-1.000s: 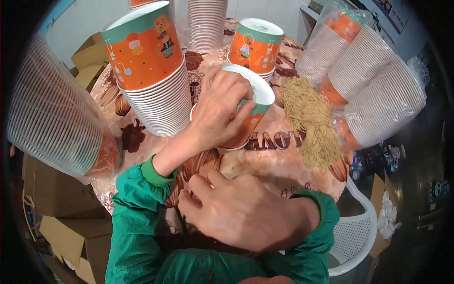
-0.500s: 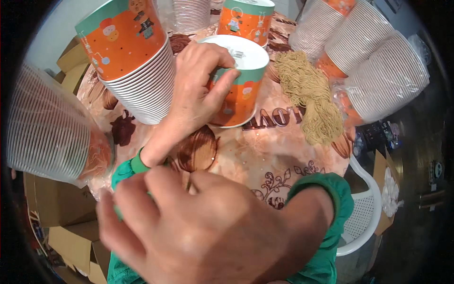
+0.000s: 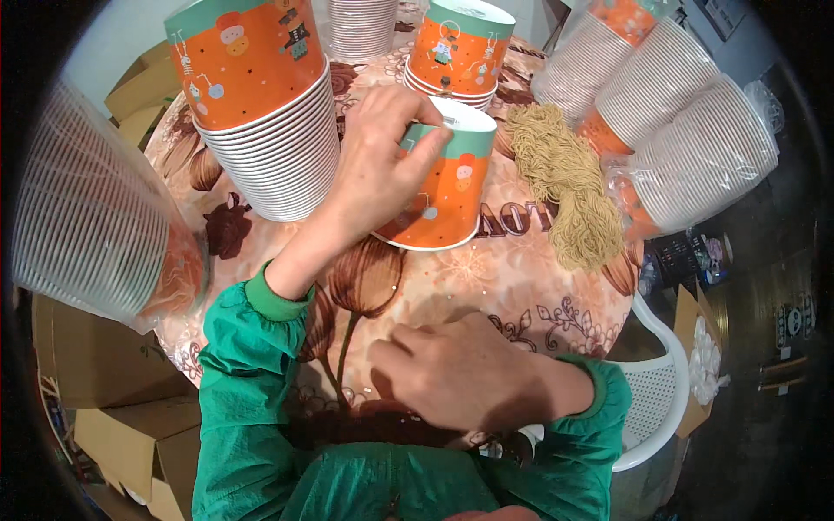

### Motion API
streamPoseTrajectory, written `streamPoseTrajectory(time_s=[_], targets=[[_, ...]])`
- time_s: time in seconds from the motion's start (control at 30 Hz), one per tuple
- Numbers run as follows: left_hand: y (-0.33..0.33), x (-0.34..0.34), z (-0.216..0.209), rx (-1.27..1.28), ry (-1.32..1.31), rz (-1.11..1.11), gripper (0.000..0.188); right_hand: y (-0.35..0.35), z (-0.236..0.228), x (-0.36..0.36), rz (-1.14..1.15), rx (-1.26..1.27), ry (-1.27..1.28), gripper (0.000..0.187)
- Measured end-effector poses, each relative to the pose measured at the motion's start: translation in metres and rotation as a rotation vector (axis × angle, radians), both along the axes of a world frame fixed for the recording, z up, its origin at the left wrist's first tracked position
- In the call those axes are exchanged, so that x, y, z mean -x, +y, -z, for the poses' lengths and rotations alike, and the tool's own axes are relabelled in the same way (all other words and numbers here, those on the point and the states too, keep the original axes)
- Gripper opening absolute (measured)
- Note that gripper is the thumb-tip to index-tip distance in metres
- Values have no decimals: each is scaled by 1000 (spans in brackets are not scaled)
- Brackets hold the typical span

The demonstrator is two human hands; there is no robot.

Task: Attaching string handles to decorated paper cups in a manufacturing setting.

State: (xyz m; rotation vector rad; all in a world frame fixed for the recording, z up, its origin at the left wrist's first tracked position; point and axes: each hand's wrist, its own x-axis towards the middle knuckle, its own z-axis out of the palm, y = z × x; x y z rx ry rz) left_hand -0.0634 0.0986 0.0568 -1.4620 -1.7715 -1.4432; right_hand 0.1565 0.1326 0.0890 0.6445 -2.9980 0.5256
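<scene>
pinches the upper left edge of an upturned paper cup (image 3: 452,195), orange with a green band, with left grip (image 3: 382,161) drawn nearly together, pressing thumb to the outside wall and bending fingers over the edge of the white base. has that cup rim-down on the flower-patterned surface (image 3: 447,282), toward the middle, between a tall cup stack (image 3: 274,156) on the left and a hank of tan yarn (image 3: 569,187) on the right. holds right grip (image 3: 465,373) low over the near part of the surface, well apart from the cup, with fingers curled inward; cannot tell how far open or whether holding anything, with fingertips hidden. wears green sleeves (image 3: 252,347), gathered at the wrists. faces a shorter stack (image 3: 460,56) just behind the cup, and a pale stack (image 3: 362,26) farther back. has plastic-wrapped stacks (image 3: 656,95) leaning beyond the yarn, and open cardboard boxes (image 3: 113,352) at lower left.
</scene>
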Motion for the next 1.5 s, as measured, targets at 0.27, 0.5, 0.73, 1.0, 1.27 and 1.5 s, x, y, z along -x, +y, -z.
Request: streamPoseTrajectory(time_s=[0.27,0.5,0.73,1.0,1.27,1.5], targets=[[-1,37,15,-151,-927,387,10,99,52,9,704,-134,-107,22],[1,49,22,-224,-1122,388,11,141,107,49,967,560,160,33],[-3,52,28,-155,-1221,401,11,138,137,65,887,1273,81,19],[13,52,55,-93,-1242,247,15,133,135,57,828,1440,198,17],[19,35,52,17,-1029,288,30,105,100,39,865,1385,504,34],[17,-4,11,-115,-1292,724,50,100,99,28,690,1333,534,47]])
